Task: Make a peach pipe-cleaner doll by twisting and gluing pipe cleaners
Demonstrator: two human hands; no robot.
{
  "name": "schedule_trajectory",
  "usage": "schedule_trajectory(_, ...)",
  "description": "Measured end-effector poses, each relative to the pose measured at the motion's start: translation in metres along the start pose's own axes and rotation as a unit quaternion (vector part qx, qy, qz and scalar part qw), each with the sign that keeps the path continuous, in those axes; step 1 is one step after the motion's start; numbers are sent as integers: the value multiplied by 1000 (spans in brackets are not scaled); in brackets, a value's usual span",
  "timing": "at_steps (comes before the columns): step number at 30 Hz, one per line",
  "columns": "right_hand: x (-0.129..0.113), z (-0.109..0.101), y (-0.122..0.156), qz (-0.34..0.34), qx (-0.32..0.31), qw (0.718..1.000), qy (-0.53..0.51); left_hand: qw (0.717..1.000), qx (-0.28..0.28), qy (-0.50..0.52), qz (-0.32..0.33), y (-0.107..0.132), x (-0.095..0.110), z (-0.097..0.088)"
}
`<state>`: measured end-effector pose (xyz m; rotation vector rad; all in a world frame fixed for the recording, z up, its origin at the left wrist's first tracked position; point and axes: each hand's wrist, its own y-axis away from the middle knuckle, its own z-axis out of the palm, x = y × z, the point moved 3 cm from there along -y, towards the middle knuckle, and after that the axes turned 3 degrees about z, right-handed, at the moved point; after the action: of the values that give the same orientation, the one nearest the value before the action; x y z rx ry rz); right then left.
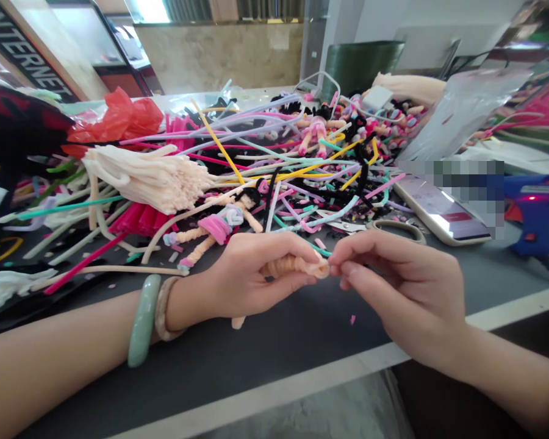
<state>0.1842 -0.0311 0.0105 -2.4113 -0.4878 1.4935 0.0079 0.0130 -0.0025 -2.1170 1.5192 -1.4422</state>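
My left hand is closed round a coiled peach pipe cleaner, whose loose tail sticks out below the palm. My right hand pinches the coil's right end between thumb and fingers. Both hands hover just above the dark grey table. A small pipe-cleaner doll with a pink skirt and black hair lies right behind my left hand. On my left wrist sit a pale green bangle and a beige band.
A big heap of coloured pipe cleaners covers the table behind my hands, with a cream bundle and red plastic bag at left. A phone, blue glue gun and scissors lie at right.
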Motion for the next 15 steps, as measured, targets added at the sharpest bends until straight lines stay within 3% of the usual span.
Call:
schedule_trajectory(8,2,-5,4,-17,8,999,-46,1000,8,-7,5,1,-2,0)
schedule_trajectory(15,9,-2,7,24,8,996,-85,1000,10,-20,4,1,-1,0)
